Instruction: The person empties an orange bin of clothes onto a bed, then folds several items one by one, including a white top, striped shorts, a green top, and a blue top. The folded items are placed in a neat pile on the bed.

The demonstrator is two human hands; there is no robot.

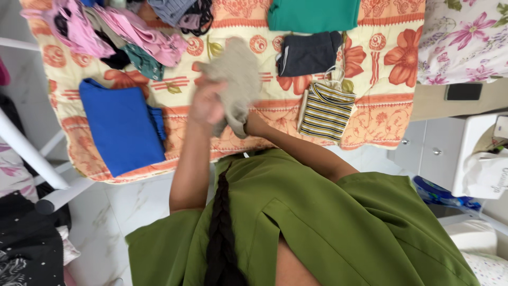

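both hands grip a beige garment [236,79] above the floral bedspread [381,124], left hand [207,103] closed on it, right hand [244,123] mostly hidden behind it, between folded blue cloth [121,127] and striped top [325,111].

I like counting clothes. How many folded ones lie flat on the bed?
4: blue one at left, green one at top, dark one below it, striped one at right. The unfolded heap may hide more.

A bed [370,127] with a cream and orange flower cover carries the clothes. On it lie a folded blue piece [121,127], a striped top [325,111], a dark folded piece [308,53], a green one [313,14] and a pink pile [121,29].
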